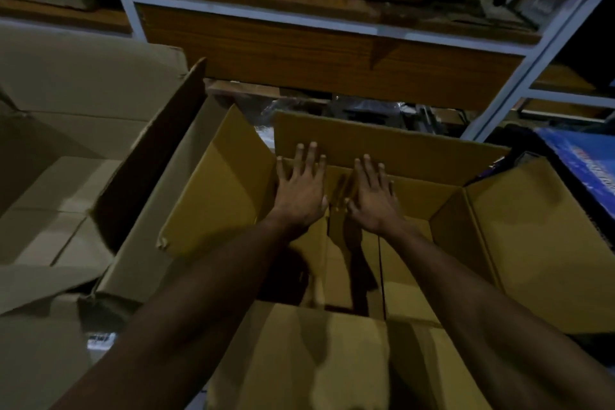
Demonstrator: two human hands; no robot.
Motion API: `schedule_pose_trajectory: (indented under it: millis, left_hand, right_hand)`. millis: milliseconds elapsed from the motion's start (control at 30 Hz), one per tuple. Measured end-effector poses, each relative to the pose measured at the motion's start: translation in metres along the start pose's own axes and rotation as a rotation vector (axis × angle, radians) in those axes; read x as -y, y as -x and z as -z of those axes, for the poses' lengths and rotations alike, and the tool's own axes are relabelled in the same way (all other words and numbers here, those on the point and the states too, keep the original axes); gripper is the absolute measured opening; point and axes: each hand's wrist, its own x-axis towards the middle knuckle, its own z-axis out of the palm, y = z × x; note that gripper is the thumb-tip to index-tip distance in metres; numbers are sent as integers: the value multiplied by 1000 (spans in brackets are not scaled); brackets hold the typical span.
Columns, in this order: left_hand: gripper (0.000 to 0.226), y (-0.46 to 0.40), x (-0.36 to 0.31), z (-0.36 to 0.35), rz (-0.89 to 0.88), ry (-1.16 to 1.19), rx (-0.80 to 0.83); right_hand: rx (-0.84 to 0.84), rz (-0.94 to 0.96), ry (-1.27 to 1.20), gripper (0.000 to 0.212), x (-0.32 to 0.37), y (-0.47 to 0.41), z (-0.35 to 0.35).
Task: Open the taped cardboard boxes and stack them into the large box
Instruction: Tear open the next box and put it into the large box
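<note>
Below the head camera, an open cardboard box (376, 253) sits in front of a metal and wood shelving rack (332, 53), its four flaps folded outward. Both bare forearms reach down into it. Left hand (301, 191) and right hand (374, 200) lie side by side, palms down, with fingers spread flat and gripping nothing; their fingertips press against the far inner wall of the box near the crease of the far flap (382, 143), which stands up behind them. On the box's left, its side flap (216, 190) tilts outward toward a larger, paler large box (60, 176) that stands open just beside it, with flattened cardboard visible inside. On the right, another flap (545, 236) spreads out under the edge of a blue printed carton (585, 160). The near flap (309, 359) lies under the forearms. Light is dim and the left side of the scene is blurred.
</note>
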Motion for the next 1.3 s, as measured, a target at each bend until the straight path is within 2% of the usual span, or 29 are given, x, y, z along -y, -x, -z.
schedule_pose_trajectory:
  millis: [300, 533, 667, 900, 1067, 1134, 1300]
  left_hand:
    - [95, -42, 23, -44, 33, -5, 105]
    - [94, -42, 28, -55, 9, -61, 123]
    - [94, -32, 28, -52, -14, -56, 119]
    - [96, 16, 4, -27, -4, -46, 77]
    - [81, 70, -29, -5, -33, 28, 97]
    - [77, 96, -43, 0, -41, 96, 140]
    - [73, 163, -69, -9, -84, 165, 350]
  right_hand:
    - [153, -152, -9, 79, -8, -42, -12]
    - [257, -153, 44, 76, -12, -49, -13]
    - [252, -151, 25, 79, -7, -39, -14]
    - [156, -65, 13, 72, -6, 21, -23]
    - [90, -65, -4, 59, -5, 75, -16]
    - [85, -63, -11, 55, -11, 101, -17]
    - [205, -68, -60, 58, -23, 171, -25]
